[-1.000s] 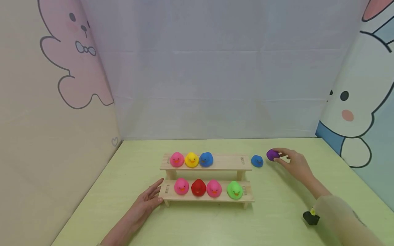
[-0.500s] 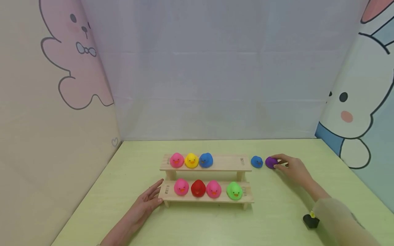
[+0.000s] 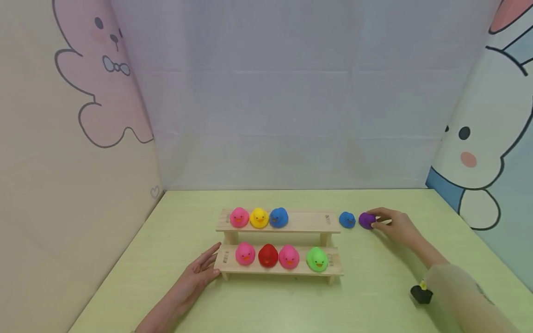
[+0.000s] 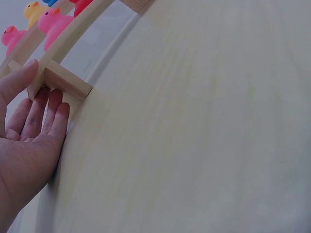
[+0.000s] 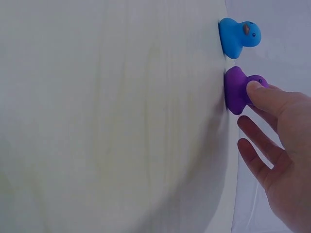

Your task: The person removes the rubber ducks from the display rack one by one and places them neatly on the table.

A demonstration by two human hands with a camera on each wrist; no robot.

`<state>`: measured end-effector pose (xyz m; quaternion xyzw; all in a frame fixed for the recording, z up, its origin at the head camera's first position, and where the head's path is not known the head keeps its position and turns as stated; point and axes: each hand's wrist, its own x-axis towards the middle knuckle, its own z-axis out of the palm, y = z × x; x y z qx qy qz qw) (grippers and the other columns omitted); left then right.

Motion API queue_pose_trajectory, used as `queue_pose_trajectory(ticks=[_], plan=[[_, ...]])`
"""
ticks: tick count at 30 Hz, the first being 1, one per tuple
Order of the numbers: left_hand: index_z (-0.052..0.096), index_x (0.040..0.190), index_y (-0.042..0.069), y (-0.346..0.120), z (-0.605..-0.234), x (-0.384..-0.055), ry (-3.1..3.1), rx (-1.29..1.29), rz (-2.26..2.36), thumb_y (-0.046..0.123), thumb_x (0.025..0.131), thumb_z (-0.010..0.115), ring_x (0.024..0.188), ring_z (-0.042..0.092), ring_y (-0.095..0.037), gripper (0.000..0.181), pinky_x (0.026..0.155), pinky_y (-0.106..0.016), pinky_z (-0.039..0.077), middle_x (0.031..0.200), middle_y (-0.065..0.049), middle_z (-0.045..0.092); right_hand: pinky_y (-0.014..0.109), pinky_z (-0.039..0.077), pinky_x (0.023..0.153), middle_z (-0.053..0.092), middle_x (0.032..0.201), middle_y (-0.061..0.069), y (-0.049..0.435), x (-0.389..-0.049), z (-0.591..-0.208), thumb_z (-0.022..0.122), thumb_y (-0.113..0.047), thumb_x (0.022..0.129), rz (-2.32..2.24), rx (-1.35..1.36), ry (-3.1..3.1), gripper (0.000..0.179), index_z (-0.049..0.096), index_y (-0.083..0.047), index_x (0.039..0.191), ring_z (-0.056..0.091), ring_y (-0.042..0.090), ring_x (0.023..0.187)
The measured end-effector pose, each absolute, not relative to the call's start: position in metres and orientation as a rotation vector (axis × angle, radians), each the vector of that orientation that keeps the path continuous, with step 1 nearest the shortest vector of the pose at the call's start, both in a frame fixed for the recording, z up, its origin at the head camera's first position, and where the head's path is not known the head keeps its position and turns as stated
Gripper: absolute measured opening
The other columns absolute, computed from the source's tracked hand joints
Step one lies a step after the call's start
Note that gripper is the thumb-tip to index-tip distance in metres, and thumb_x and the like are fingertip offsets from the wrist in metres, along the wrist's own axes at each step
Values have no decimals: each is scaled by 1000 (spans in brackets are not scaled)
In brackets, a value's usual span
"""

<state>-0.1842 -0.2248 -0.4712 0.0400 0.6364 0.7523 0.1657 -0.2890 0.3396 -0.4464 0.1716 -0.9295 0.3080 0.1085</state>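
My right hand (image 3: 397,227) pinches a purple rubber duck (image 5: 236,91) by its head, thumb on the near side. The duck's base is at the tabletop, right of a blue rubber duck (image 3: 347,220), with a narrow gap between them. Around the left end of a two-step wooden stand (image 3: 280,267), my left hand (image 3: 195,276) holds the lower shelf, thumb at its front edge and fingers at the leg (image 4: 68,80). Pink, yellow and blue ducks (image 3: 279,218) sit on the upper shelf. Pink, red, pink and green ducks (image 3: 317,259) line the lower one.
The pale yellow-green table (image 3: 291,307) ends at a whitish back curtain (image 3: 266,115). Printed cartoon side walls (image 3: 474,138) stand left and right. A small black object (image 3: 422,294) with a yellow bit is beside the right sleeve (image 3: 454,286).
My right hand has lowered the purple duck and brought it slightly left, nearer the blue duck, by half a second ago. It still pinches it. My left hand has stayed at the stand.
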Motion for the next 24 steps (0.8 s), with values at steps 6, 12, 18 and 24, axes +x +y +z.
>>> queue_pose_trajectory(ticks=[6, 12, 18, 24], plan=[[25, 152, 16, -227, -473, -184, 1809, 133, 2134, 3, 91, 60, 127, 43, -24, 72, 99, -26, 37, 149, -18, 28, 48, 53, 73, 65, 109, 19, 342, -290, -443, 70, -5, 86, 884, 525, -2761, 32, 65, -4, 117, 62, 37, 92], [28, 152, 17, -226, -471, -186, 1812, 138, 2136, 2, 91, 60, 127, 43, -25, 71, 100, -27, 36, 147, -18, 30, 48, 52, 74, 66, 107, 16, 344, -291, -438, 71, -6, 85, 878, 534, -2774, 31, 65, -4, 116, 61, 36, 94], [27, 152, 16, -227, -471, -186, 1814, 148, 2132, 1, 91, 59, 127, 42, -24, 71, 100, -29, 35, 146, -18, 31, 46, 53, 73, 66, 107, 15, 345, -292, -442, 71, -7, 85, 884, 548, -2762, 31, 66, -5, 116, 62, 35, 93], [27, 152, 18, -227, -471, -186, 1809, 108, 2130, 2, 90, 61, 128, 41, -24, 72, 101, -29, 33, 147, -18, 30, 50, 52, 74, 66, 107, 18, 344, -288, -443, 71, -5, 85, 912, 534, -2743, 33, 65, -4, 118, 64, 36, 90]])
